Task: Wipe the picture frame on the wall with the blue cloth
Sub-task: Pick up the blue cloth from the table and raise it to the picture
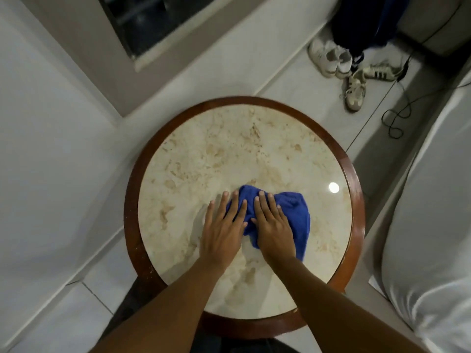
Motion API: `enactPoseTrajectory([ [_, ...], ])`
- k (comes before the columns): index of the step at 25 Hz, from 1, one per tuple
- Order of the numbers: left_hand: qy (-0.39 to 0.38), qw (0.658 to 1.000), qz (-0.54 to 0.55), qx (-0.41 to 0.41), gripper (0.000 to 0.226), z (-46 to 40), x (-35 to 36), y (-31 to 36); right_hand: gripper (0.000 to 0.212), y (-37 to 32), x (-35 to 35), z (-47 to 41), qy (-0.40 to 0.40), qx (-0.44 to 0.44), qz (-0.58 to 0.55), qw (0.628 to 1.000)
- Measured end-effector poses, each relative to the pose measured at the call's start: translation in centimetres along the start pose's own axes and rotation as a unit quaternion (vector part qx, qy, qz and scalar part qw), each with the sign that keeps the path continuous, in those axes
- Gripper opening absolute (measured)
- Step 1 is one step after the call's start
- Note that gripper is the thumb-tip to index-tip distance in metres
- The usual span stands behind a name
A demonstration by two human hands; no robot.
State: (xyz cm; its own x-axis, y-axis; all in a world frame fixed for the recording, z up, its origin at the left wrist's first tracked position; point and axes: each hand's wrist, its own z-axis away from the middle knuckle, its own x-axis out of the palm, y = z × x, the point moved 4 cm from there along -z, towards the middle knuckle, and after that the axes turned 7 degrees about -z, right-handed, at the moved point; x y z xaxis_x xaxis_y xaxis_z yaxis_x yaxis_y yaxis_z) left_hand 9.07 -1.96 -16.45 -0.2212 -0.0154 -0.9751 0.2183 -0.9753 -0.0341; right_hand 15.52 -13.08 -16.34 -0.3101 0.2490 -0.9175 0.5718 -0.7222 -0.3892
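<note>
The blue cloth lies crumpled on a round marble table top, toward its near right side. Both my hands lie flat on it with the fingers stretched out. My left hand covers the cloth's left edge, with its palm partly on the marble. My right hand presses on the middle of the cloth. Neither hand is closed around the cloth. On the wall at the top left is a dark panel in a pale frame, far from both hands.
The table has a brown wooden rim. Several pale shoes and a dark bag sit on the floor at the back right, with a black cable trailing nearby. White bedding runs along the right side.
</note>
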Motion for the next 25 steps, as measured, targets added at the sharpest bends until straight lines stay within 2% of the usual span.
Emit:
enactPoseTrajectory([
  [3, -0.068, 0.998, 0.004, 0.015, 0.058, 0.8, -2.7, -0.2, 0.051, -0.9, -2.3, 0.0, -0.065, 0.001, -0.022, 0.998],
  [4, -0.066, 0.998, 0.011, 0.018, 0.058, 1.7, -4.1, -0.4, 0.051, -1.5, -3.3, 0.6, -0.073, -0.004, -0.025, 0.997],
  [9, 0.056, 0.998, 0.042, -0.001, 0.054, 10.5, -16.4, -3.5, 0.051, -10.0, -14.7, 5.0, 0.02, -0.124, -0.031, 0.992],
  [12, 0.111, 0.993, 0.027, -0.032, 0.055, 16.3, -25.9, -6.3, 0.072, -17.6, -23.2, 7.0, 0.056, -0.181, -0.053, 0.98],
  [15, 0.188, 0.98, -0.013, -0.07, 0.054, 22.0, -36.2, -9.9, 0.082, -26.3, -31.2, 8.3, 0.101, -0.222, -0.072, 0.967],
  [19, 0.255, 0.955, -0.094, -0.122, 0.059, 30.7, -46.9, -15.7, 0.081, -38.0, -39.1, 10.8, 0.177, -0.307, -0.103, 0.929],
  [22, 0.283, 0.933, -0.175, -0.137, 0.057, 38.1, -53.0, -20.5, 0.084, -46.3, -42.8, 13.1, 0.229, -0.38, -0.151, 0.883],
  [25, 0.306, 0.917, -0.209, -0.149, 0.06, 45.5, -58.6, -25.1, 0.065, -54.8, -45.3, 15.8, 0.274, -0.42, -0.214, 0.838],
])
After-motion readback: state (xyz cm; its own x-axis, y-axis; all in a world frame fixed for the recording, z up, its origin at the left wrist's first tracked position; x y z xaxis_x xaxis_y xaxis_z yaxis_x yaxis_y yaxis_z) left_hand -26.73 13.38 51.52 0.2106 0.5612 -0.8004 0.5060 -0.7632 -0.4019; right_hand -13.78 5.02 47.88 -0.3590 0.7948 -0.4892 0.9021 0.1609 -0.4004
